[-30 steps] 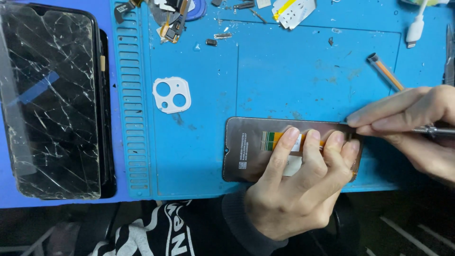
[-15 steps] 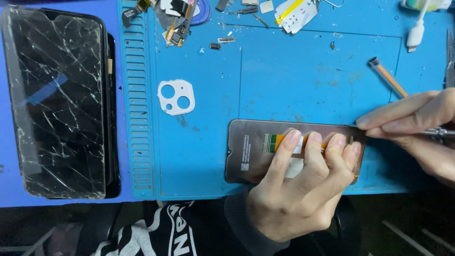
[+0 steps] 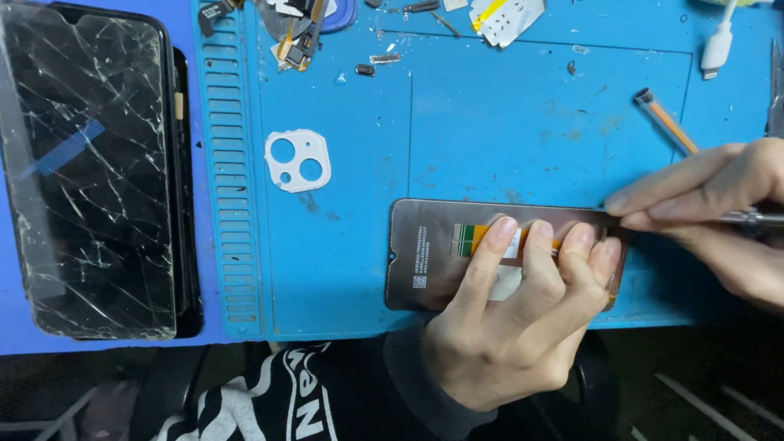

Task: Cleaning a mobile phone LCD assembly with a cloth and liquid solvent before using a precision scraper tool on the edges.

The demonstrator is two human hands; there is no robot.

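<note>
Four fingers [image 3: 531, 253] pinning display panel [image 3: 433, 253] — flat

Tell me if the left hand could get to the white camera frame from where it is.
Probably yes. The left hand presses the screen panel, and only bare blue mat lies between it and the white camera frame; it would have to let the panel go.

Left hand [image 3: 506, 327] pins screen panel [image 3: 429, 253]; right hand [image 3: 719, 212] grips tool [image 3: 747, 217].
</note>
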